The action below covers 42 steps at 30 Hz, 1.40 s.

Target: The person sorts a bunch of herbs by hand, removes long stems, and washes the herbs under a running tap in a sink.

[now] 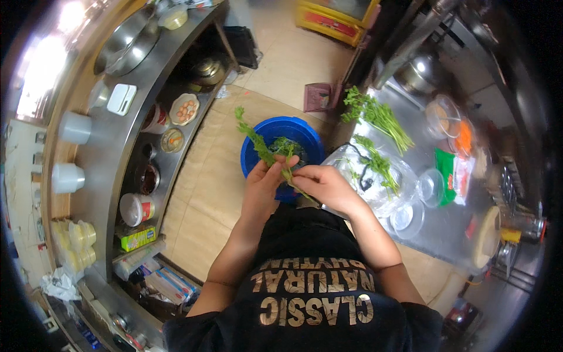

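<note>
Both of my hands work on one leafy green stalk [259,143], which looks like celery or a similar herb, above a blue plastic bucket [310,130]. My left hand [263,178] grips the stalk around its middle, with the leaves pointing up and away to the left. Close beside it, my right hand [323,182] pinches the lower stem between thumb and fingers. Green scraps [286,145] lie inside the bucket. On the steel table to my right rest a bunch of the same greens [382,116] and a few loose sprigs [378,163] on a clear plastic bag [347,160].
Clear plastic bowls [407,220], a green-and-white packet [446,176] and a wooden-looking round board [487,237] stand on the right table. A steel shelf unit [145,101] along the left holds a white scale [122,99], tubs and a bowl of eggs [184,109]. Tiled floor [211,176] lies between.
</note>
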### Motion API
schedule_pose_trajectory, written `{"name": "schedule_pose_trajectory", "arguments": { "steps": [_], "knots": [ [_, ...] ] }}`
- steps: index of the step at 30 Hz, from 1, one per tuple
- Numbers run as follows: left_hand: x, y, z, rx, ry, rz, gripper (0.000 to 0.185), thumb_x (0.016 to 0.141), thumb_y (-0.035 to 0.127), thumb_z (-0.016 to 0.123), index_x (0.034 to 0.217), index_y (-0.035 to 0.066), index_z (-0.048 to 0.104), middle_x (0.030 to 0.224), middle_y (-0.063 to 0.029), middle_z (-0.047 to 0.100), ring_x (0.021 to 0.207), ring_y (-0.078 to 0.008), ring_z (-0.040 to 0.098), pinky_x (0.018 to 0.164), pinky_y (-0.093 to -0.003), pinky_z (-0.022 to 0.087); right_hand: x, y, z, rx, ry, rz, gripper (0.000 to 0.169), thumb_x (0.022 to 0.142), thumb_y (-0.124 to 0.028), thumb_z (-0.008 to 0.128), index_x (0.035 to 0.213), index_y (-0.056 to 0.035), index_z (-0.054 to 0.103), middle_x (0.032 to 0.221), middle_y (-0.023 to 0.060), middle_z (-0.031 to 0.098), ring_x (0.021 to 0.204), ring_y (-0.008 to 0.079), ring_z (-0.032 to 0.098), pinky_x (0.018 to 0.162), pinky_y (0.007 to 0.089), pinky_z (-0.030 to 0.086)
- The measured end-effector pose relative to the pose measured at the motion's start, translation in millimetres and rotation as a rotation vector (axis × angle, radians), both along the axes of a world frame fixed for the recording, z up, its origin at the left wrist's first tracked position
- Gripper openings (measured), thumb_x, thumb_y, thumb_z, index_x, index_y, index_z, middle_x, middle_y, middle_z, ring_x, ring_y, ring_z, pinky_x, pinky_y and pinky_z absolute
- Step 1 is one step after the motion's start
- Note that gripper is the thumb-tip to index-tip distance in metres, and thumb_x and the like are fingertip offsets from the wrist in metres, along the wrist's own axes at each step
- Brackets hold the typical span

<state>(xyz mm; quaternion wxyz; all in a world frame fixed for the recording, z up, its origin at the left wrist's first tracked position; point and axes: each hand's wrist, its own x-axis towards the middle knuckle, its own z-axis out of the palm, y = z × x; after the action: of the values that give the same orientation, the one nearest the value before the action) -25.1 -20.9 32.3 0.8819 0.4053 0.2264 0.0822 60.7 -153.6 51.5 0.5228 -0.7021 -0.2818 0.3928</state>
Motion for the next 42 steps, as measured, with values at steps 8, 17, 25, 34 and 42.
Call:
{"name": "schedule_pose_trajectory", "arguments": {
  "steps": [8, 17, 25, 34, 42],
  "knots": [
    [-0.6, -5.4, 2.4, 0.289, -0.058, 0.078, 0.015, 0.086, 0.006, 0.047, 0.097, 0.0, 0.052, 0.098, -0.012, 0.059, 0.09, -0.0148, 0.055, 0.081, -0.0248, 0.041, -17.2, 10.2, 0.5, 0.035, -0.431, -0.179, 0.019, 0.077, -0.021, 0.057, 0.087, -0.0041, 0.057, 0.072, 0.0153, 0.059, 0.067, 0.0322, 0.057, 0.056, 0.0378, 0.045],
    [-5.8, -6.3, -18.6, 0.082, 0.017, 0.152, 0.016, 0.088, 0.014, 0.047, 0.093, 0.0, 0.052, 0.094, -0.0126, 0.059, 0.08, -0.0141, 0.056, 0.071, -0.0257, 0.045, -25.4, 10.9, -12.9, 0.107, -0.806, -0.274, 0.012, 0.076, -0.015, 0.058, 0.082, -0.0051, 0.053, 0.061, 0.0112, 0.058, 0.05, 0.0254, 0.058, 0.043, 0.0327, 0.046],
    [-3.5, -23.4, -17.5, -0.062, 0.018, 0.277, 0.013, 0.087, 0.013, 0.048, 0.092, 0.001, 0.05, 0.092, -0.012, 0.058, 0.083, -0.0151, 0.055, 0.074, -0.0273, 0.044, -29.5, 5.7, -24.9, 0.127, -0.843, -0.372, 0.012, 0.076, -0.014, 0.059, 0.079, -0.0046, 0.053, 0.059, 0.0109, 0.057, 0.05, 0.0248, 0.058, 0.044, 0.0323, 0.046],
    [-2.6, 26.8, -34.5, -0.013, -0.03, 0.335, 0.017, 0.088, 0.021, 0.047, 0.089, 0.004, 0.049, 0.083, -0.0087, 0.057, 0.082, -0.0173, 0.054, 0.076, -0.0319, 0.043, -17.2, -35.0, -68.7, -0.127, -0.72, -0.224, 0.015, 0.073, -0.009, 0.059, 0.087, -0.0046, 0.057, 0.088, 0.0141, 0.059, 0.077, 0.0273, 0.059, 0.061, 0.0361, 0.048],
    [-13.6, 11.8, -60.4, -0.268, 0.07, 0.204, 0.01, 0.088, 0.02, 0.046, 0.085, 0.011, 0.045, 0.068, 0.0004, 0.046, 0.065, -0.0147, 0.048, 0.064, -0.0318, 0.043, 45.7, -129.6, -101.4, -0.972, -0.837, -0.699, 0.027, 0.074, -0.028, 0.058, 0.069, -0.0012, 0.06, 0.079, 0.0156, 0.058, 0.075, 0.0315, 0.057, 0.061, 0.0385, 0.046]
  ]
}}
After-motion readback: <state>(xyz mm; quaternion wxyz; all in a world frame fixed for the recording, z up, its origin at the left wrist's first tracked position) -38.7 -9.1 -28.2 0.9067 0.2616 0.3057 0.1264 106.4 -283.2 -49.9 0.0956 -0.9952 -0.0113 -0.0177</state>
